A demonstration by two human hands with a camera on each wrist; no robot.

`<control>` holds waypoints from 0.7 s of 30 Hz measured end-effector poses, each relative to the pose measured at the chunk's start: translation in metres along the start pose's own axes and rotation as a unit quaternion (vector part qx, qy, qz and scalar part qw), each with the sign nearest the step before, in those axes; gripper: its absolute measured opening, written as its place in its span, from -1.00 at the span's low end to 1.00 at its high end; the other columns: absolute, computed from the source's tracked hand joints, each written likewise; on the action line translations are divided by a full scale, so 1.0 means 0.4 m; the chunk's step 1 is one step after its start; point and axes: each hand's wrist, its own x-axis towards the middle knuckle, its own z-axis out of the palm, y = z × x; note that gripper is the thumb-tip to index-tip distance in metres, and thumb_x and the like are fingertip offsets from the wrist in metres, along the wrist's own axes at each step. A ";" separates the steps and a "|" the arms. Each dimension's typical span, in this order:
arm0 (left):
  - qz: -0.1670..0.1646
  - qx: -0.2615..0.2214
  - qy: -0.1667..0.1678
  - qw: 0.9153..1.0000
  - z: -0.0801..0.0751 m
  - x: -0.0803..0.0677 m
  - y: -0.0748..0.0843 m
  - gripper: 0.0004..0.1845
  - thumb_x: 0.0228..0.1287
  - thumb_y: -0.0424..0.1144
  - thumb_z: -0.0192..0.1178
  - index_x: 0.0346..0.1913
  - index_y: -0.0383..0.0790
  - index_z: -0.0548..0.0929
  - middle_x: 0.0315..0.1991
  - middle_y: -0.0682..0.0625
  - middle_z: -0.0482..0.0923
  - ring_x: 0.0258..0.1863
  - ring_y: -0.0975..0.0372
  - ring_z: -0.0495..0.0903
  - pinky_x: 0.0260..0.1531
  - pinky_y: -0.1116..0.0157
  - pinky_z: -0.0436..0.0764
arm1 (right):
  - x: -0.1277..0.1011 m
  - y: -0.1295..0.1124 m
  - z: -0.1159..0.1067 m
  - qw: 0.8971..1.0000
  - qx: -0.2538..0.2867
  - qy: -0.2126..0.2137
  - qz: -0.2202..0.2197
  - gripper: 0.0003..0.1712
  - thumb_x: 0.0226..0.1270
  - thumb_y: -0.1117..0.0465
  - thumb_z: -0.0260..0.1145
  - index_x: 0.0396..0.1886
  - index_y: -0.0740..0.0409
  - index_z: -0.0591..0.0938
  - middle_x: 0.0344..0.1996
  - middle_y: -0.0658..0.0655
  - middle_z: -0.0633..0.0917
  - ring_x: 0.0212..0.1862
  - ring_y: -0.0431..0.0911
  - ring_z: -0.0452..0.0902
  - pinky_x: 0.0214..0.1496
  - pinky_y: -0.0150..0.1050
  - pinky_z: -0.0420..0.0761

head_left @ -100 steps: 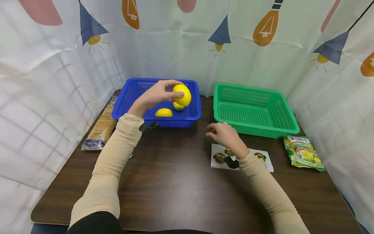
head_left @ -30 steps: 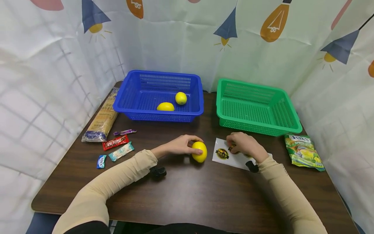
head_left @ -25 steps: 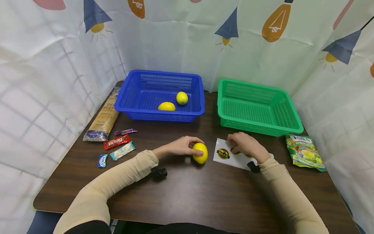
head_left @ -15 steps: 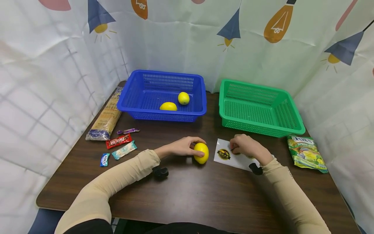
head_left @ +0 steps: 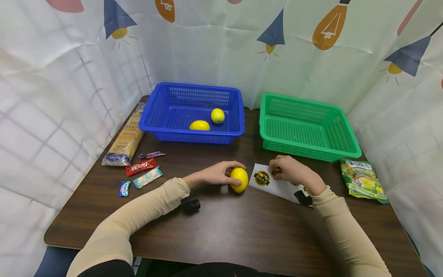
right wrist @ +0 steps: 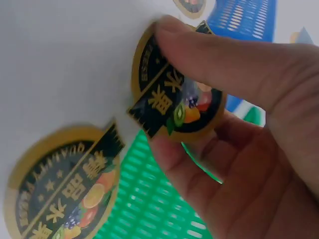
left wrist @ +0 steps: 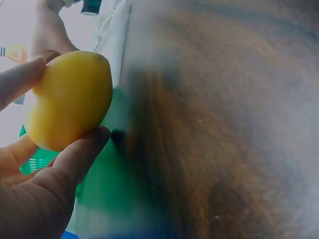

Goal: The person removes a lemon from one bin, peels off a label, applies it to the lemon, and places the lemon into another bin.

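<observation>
My left hand (head_left: 218,173) holds a yellow lemon (head_left: 239,180) between thumb and fingers, low at the middle of the table. In the left wrist view the lemon (left wrist: 72,99) stands upright between the fingertips. Just right of it lies a white sheet of stickers (head_left: 277,187), printed with round black-and-gold fruit labels. My right hand (head_left: 294,171) is over the sheet's far edge. The right wrist view shows its thumb and fingers pinching a round sticker (right wrist: 174,107), which overlaps the white backing there. Another sticker (right wrist: 65,184) sits flat on the sheet beside it.
Behind stand a blue basket (head_left: 190,137) with two lemons (head_left: 199,125) and a green basket (head_left: 297,150). At left lie a noodle pack (head_left: 125,144) and several small wrapped sweets (head_left: 141,167). A FOX'S candy bag (head_left: 363,181) lies at right.
The left hand has brought the lemon from over the blue basket down to the table's middle. My right hand has moved onto the sticker sheet, which has just shifted slightly left.
</observation>
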 end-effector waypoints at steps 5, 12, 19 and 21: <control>-0.008 0.001 -0.006 1.000 0.001 0.002 -0.004 -0.41 0.35 -0.23 0.24 0.39 -0.26 0.37 0.29 -0.19 0.46 0.15 0.09 0.56 0.27 0.19 0.60 | 0.002 0.007 0.020 1.000 0.004 -0.027 -0.004 -0.71 0.07 0.36 0.51 -0.38 0.07 0.53 -0.45 0.00 0.57 -0.34 -0.18 0.37 -0.32 -0.36 0.39; -0.005 -0.022 0.005 1.000 -0.007 0.008 0.008 -0.37 0.33 -0.23 0.27 0.40 -0.27 0.34 0.32 -0.19 0.44 0.18 0.06 0.57 0.25 0.19 0.61 | -0.006 -0.019 -0.003 0.999 0.026 0.030 -0.034 -0.86 0.25 0.38 0.38 -0.27 0.07 0.64 -0.31 0.02 0.61 -0.25 -0.19 0.44 -0.26 -0.36 0.52; -0.009 -0.073 0.003 0.997 -0.012 0.015 0.011 -0.32 0.30 -0.30 0.28 0.43 -0.32 0.29 0.31 -0.24 0.45 0.22 0.03 0.60 0.16 0.27 0.64 | 0.016 -0.103 -0.024 0.985 0.100 0.099 -0.101 -0.84 0.34 0.35 0.32 -0.18 0.02 0.70 -0.15 0.03 0.62 -0.09 -0.18 0.49 -0.13 -0.31 0.60; -0.003 -0.088 -0.001 0.996 -0.012 0.014 0.008 -0.34 0.31 -0.31 0.27 0.43 -0.29 0.30 0.31 -0.23 0.45 0.21 0.03 0.60 0.15 0.27 0.65 | 0.027 -0.123 -0.020 0.982 0.119 0.100 -0.103 -0.83 0.34 0.33 0.33 -0.16 0.00 0.72 -0.16 0.02 0.62 -0.09 -0.18 0.49 -0.13 -0.34 0.61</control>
